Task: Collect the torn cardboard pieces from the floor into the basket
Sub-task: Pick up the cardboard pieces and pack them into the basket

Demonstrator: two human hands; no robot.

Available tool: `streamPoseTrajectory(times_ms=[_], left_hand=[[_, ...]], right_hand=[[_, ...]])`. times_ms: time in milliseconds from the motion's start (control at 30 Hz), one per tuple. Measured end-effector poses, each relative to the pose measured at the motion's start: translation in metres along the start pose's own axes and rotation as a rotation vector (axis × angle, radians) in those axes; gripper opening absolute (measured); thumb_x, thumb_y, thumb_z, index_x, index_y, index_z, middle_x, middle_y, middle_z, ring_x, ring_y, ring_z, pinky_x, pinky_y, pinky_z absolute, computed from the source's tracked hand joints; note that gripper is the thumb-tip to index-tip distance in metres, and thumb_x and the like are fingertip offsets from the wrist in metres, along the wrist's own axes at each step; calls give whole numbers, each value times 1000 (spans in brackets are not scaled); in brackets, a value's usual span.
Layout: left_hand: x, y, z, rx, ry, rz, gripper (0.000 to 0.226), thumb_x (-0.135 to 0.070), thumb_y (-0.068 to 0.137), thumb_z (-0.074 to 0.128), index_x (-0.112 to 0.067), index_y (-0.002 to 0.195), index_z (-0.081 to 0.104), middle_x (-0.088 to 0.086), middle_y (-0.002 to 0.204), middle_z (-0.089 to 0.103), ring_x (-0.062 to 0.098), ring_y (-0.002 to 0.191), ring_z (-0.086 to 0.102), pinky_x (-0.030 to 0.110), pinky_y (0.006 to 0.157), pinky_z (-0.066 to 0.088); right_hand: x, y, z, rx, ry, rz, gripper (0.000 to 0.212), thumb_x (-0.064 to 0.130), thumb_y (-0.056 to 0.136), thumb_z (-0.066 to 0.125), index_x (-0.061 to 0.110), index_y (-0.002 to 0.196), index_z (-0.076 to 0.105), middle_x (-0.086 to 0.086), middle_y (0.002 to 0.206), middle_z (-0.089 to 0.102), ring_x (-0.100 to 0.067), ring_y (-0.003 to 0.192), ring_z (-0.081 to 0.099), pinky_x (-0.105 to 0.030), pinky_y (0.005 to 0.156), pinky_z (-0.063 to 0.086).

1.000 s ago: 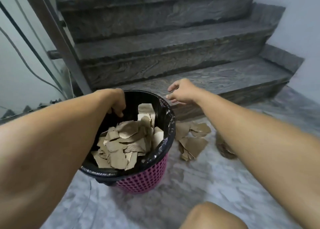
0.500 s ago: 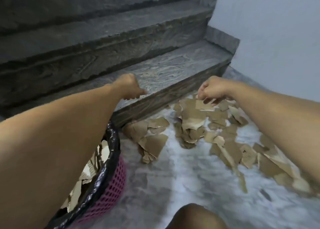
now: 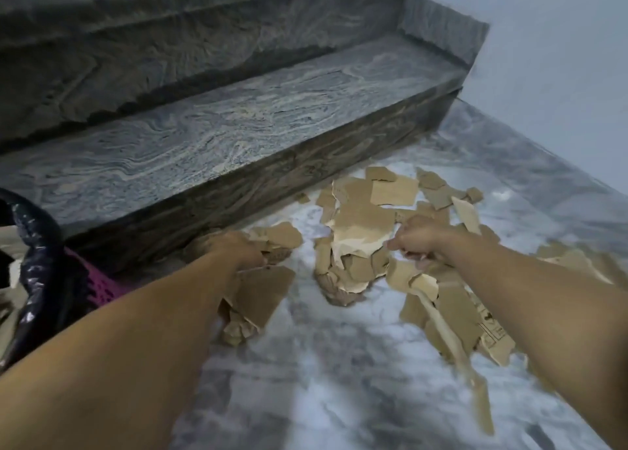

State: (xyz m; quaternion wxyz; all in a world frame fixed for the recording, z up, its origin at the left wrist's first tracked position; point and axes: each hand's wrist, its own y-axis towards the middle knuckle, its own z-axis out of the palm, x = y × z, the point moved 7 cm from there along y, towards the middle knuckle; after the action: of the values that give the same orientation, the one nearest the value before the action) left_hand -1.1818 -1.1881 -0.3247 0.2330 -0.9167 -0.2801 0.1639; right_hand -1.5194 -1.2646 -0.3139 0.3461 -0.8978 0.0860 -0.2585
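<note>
Two bare hands reach down to the marble floor [image 3: 339, 381] at the foot of a stone step [image 3: 238, 137]. The left hand [image 3: 238, 249] rests curled on a small heap of cardboard pieces [image 3: 261, 296] beside the step; whether it grips any I cannot tell. The right hand [image 3: 421, 242] is closed down on the bigger scatter of torn cardboard [image 3: 360, 225], fingers pinched, though its hold is blurred. At the far left edge stands the pink basket [image 3: 102, 286] with its black liner [image 3: 37, 262], near the left forearm.
</note>
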Motion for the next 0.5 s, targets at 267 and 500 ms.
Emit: streamPoseTrajectory(times_ms=[267, 500], left_hand=[[48, 56, 54, 147, -391, -206, 123, -67, 50, 83, -3, 145, 37, 18, 149, 36, 33, 136, 38, 37, 112, 34], [65, 89, 83, 56, -291, -189, 153, -66, 39, 87, -9, 154, 5, 11, 161, 6, 27, 147, 11, 31, 119, 15]], right_hand=[[9, 47, 69, 5, -39, 153, 145, 79, 24, 83, 5, 141, 40, -15, 150, 37, -36, 140, 30, -43, 109, 38], [18, 48, 74, -191, -144, 174, 149, 55, 37, 93, 1, 150, 13, -22, 151, 20, -44, 140, 24, -55, 108, 37]])
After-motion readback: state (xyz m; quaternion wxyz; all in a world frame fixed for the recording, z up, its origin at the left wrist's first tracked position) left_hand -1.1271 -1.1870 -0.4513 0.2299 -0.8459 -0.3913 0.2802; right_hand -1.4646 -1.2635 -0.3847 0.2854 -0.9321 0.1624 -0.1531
